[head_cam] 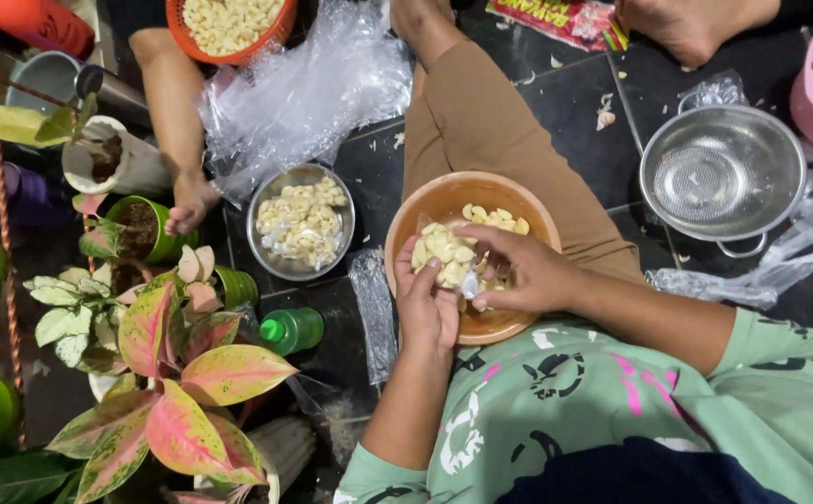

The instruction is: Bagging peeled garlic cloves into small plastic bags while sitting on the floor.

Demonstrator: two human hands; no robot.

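Many peeled garlic cloves [445, 250] already lie in the brown bowl [518, 201] on the person's lap, piled toward its left side. The left hand [428, 303] cups a heap of them at the rim, fingers curled up around it; the right hand [523, 273] pinches a clove over the pile with bent fingers. Judging by the stock, much is done: a steel bowl [301, 224] on the dark floor [565, 84] holds more cloves, and an orange basket [229, 23] above is full. The steel colander [722, 175] to the right holds nothing. Clear plastic bags [304, 89] lie between.
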